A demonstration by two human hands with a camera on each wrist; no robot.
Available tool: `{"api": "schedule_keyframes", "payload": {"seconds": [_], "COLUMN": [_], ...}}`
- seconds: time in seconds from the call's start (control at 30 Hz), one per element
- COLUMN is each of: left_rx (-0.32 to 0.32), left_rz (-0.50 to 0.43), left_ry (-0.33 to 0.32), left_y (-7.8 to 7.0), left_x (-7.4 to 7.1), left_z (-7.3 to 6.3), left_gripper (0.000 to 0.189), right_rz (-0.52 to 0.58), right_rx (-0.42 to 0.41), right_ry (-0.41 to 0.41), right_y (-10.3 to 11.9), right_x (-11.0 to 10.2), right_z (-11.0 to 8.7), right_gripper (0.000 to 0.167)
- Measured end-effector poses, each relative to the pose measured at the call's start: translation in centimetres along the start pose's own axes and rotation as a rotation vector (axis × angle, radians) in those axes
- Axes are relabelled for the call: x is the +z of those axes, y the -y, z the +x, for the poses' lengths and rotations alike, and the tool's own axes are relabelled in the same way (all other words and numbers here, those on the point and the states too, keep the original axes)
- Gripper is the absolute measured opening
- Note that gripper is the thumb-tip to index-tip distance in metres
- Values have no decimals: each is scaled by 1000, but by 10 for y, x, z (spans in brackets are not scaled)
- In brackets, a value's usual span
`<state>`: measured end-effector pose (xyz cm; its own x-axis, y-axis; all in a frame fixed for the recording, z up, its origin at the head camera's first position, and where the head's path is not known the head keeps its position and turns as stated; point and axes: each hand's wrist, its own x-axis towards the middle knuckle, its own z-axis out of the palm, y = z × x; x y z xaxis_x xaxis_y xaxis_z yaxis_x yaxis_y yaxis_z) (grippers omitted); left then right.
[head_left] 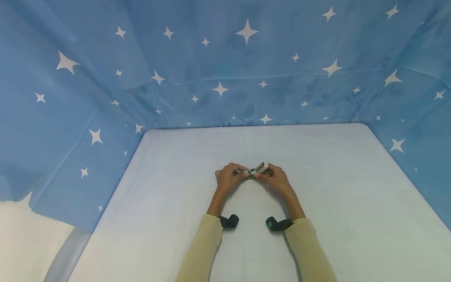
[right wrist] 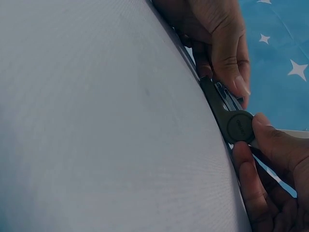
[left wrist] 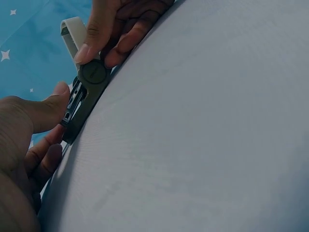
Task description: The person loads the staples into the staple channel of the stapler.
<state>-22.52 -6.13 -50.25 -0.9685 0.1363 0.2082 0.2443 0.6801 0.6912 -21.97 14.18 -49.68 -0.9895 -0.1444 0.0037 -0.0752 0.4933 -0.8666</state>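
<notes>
A small stapler [head_left: 251, 177] with a dark green base is held between both hands just above the white tabletop. Its white cover [left wrist: 72, 36] is swung far back from the round hinge [left wrist: 93, 72], baring the metal magazine [right wrist: 229, 96]. At the front end, my left hand [head_left: 227, 179] pinches the stapler, thumb by the magazine and fingers at the base's tip. My right hand [head_left: 278, 180] grips the hinge end between thumb and fingers. Whether anything small lies in the magazine is hidden by the left fingers.
The white table [head_left: 169, 188] spreads out around the hands. Blue cloth with white stars [head_left: 197, 58] hangs along its back and both sides. Dark wrist cameras [head_left: 230, 221] sit at the cuffs of the pale sleeves [head_left: 201, 250].
</notes>
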Motion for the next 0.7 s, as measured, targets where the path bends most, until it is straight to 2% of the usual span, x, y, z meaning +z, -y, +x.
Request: {"api": "schedule_keyframes", "payload": {"seconds": [0.27,0.7], "left_rx": [22,-7], "left_rz": [47,68], "left_ry": [-8,1], "left_y": [-1,-2], "left_x": [0,2], "left_z": [2,1], "left_gripper": [26,25], "right_rz": [22,14], "right_rx": [-11,-8], "right_ry": [6,7], "right_y": [1,0], "right_x": [-2,-1], "right_z": [-2,-1], "right_gripper": [37,37]}}
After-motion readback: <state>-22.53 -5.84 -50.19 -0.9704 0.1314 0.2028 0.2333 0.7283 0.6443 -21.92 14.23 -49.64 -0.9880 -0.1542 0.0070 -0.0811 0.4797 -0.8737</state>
